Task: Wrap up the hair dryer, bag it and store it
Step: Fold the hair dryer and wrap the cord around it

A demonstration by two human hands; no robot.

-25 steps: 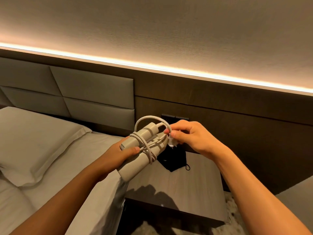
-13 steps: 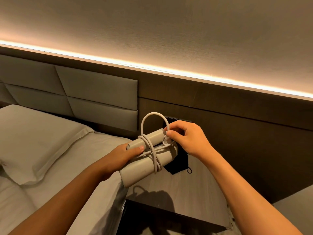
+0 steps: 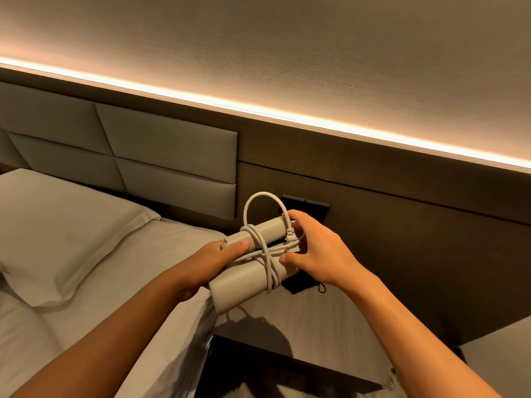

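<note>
A folded beige hair dryer (image 3: 244, 285) is held in the air above the nightstand, its white cord (image 3: 265, 254) wound around both barrels with one loop standing up. My left hand (image 3: 212, 262) grips its left end, thumb on the upper barrel. My right hand (image 3: 313, 251) clasps the right end, fingers over the plug (image 3: 290, 236) tucked against the cord. A black drawstring bag (image 3: 301, 284) lies on the nightstand, mostly hidden behind the dryer and my right hand.
The wooden nightstand (image 3: 316, 334) stands below my hands, between the bed (image 3: 86, 282) with its pillow (image 3: 57, 225) at left and the dark wall panel. A black switch plate (image 3: 304, 203) sits on that panel just behind the dryer.
My right hand has pushed the plug down against the wound cord and spread over the dryer's right end. The cord loop stands taller, and the dryer sits flatter.
</note>
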